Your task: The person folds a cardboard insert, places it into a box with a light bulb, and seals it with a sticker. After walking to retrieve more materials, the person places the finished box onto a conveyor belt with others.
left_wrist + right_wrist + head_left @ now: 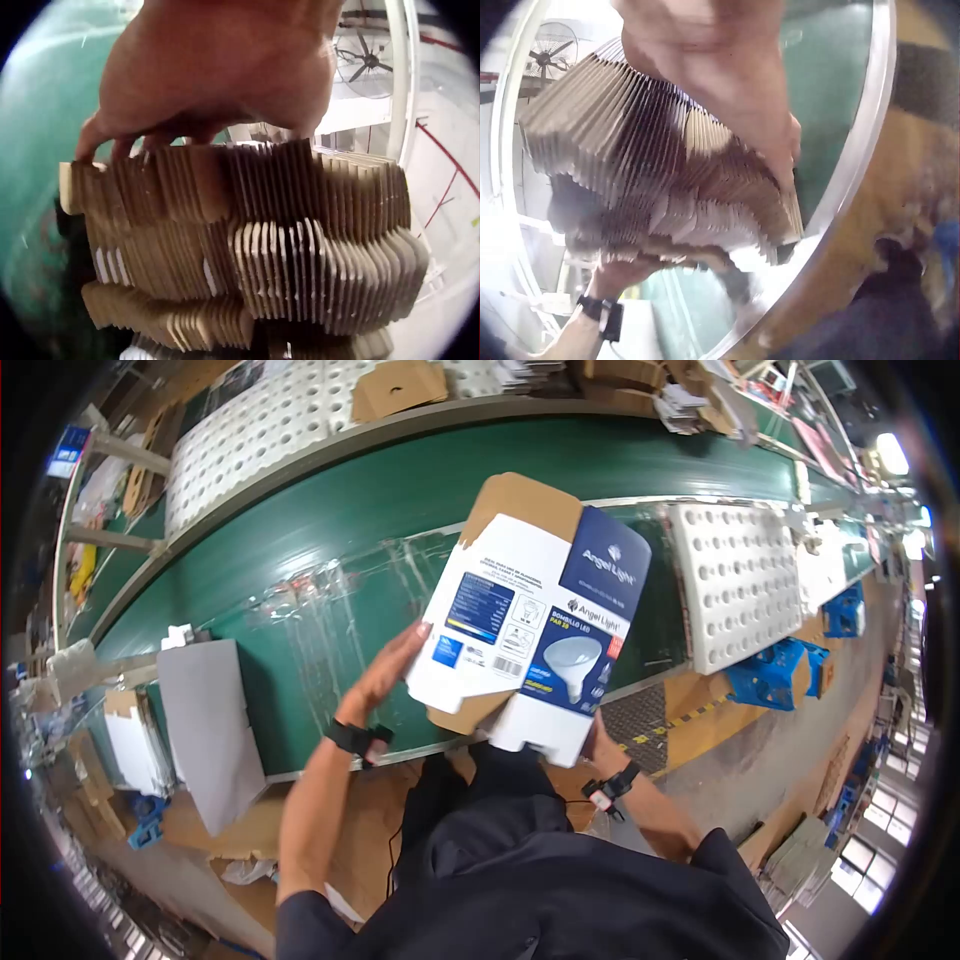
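Note:
A thick stack of flattened light-bulb cartons [485,635] is held tilted over the near side of the green table. Its top carton is white and dark blue, with "Angel Light" and a bulb printed on it. My left hand [385,672] grips the stack's left edge, with fingertips hooked over the packed cardboard edges [270,187] in the left wrist view. On the opposite side, my right hand [597,743] grips the lower right edge. In the right wrist view, its thumb and fingers span the stack's thickness, and many layered brown edges [622,142] fan out beneath the palm.
A green tabletop [290,650] with clear tape strips spreads under the cartons. On the right lies a white tray with holes [740,585], near a blue plastic stool [770,675]. Grey board [212,730] leans at the left. A shelf [270,470] runs along the back.

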The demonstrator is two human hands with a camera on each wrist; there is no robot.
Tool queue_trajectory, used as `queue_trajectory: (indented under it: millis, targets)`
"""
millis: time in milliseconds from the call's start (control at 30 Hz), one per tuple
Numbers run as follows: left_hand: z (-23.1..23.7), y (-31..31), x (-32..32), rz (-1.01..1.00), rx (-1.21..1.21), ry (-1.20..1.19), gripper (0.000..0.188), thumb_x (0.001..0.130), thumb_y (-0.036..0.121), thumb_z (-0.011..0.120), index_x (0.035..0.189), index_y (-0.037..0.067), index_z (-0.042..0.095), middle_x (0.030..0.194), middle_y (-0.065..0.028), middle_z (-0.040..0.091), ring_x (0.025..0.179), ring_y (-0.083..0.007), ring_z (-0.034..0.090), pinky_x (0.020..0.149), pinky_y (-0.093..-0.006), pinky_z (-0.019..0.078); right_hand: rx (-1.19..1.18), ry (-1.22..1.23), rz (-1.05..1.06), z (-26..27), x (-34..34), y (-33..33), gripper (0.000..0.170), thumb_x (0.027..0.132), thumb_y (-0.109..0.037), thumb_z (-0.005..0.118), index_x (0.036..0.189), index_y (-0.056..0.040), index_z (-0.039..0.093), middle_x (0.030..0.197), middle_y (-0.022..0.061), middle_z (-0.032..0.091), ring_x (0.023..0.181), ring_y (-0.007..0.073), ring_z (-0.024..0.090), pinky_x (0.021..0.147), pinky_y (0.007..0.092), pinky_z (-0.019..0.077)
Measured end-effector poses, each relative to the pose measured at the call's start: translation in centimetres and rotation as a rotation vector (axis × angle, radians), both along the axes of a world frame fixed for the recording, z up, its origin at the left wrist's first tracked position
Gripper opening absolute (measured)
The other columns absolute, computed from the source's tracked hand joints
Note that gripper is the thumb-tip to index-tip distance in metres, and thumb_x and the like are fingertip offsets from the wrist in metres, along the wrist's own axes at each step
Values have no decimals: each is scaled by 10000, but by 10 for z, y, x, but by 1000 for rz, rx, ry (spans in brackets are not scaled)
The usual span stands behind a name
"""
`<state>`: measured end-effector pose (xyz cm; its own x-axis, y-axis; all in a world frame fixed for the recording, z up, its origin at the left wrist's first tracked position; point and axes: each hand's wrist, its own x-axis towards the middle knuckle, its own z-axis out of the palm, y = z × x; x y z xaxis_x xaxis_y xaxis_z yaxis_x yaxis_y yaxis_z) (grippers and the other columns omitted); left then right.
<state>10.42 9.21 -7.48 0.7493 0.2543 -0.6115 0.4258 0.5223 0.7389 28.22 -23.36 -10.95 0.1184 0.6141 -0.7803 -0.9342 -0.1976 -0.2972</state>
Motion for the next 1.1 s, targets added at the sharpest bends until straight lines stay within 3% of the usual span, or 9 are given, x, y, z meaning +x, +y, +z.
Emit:
queue_trajectory:
  millis: [267,400,500,567,633,733,833,1000,1100]
  targets:
    - [34,125,-125,64,-132,284,612,1044,453,481,1470,14,475,1416,-146,577,1249,-245,585,1064,-350,454,774,37,163,-40,-140,84,715,1058,-408,450,1612,-102,117,1649,62,232,1510,210,237,1231,414,197]
    - [58,147,-166,139,-11,379,600,1004,470,555,1381,4,574,1364,-138,617,1183,-228,617,1008,-347,487,413,-42,563,-12,-160,134,741,1084,-230,453,1612,-88,-47,1682,90,61,1532,186,62,1234,379,156]
    - [58,157,-215,150,59,495,547,1019,425,560,1342,-13,607,1349,-125,625,1184,-192,604,1017,-315,465,584,-415,1187,-17,-118,135,642,1006,-252,581,1560,-43,332,1525,185,461,1351,236,508,1104,334,410]
    - [92,121,-234,487,766,397,536,1037,394,548,1348,-40,589,1328,-117,634,1198,-169,586,1039,-284,431,367,-755,1583,24,-47,159,446,949,-257,614,1309,4,642,1176,178,720,1040,255,705,946,326,533]
    - [120,59,-258,861,892,298,483,1035,341,575,1319,-48,600,1250,-94,653,1176,-159,587,1041,-278,421,226,-795,1085,12,24,166,334,932,-210,555,1075,20,750,936,144,766,878,175,723,811,309,570]
    - [136,-72,-266,1073,702,413,299,1036,268,558,861,34,624,826,-23,646,745,-109,583,715,-285,485,295,-791,661,18,79,242,439,1059,-347,489,1286,6,615,1177,74,688,1021,154,659,910,310,525]
    - [95,-151,-256,393,55,327,187,955,143,649,1079,3,645,998,-83,695,945,-177,681,841,-303,555,249,-550,785,-12,74,299,413,1074,-330,479,1299,-3,598,1178,76,678,999,157,660,910,304,528]
    - [-25,-179,-199,824,-371,-83,406,1044,265,541,1380,44,485,1347,-135,580,1109,-256,646,938,-418,547,267,-76,736,-87,99,245,321,1001,-288,528,1204,-71,648,1165,68,690,1063,182,642,962,395,508]
    - [-41,-151,-181,1208,-355,-19,365,1086,344,407,1336,102,517,1329,-83,583,1105,-244,633,1006,-459,502,346,-584,876,-154,80,132,330,961,-253,529,1224,-98,657,1204,69,684,1127,221,620,991,416,479]
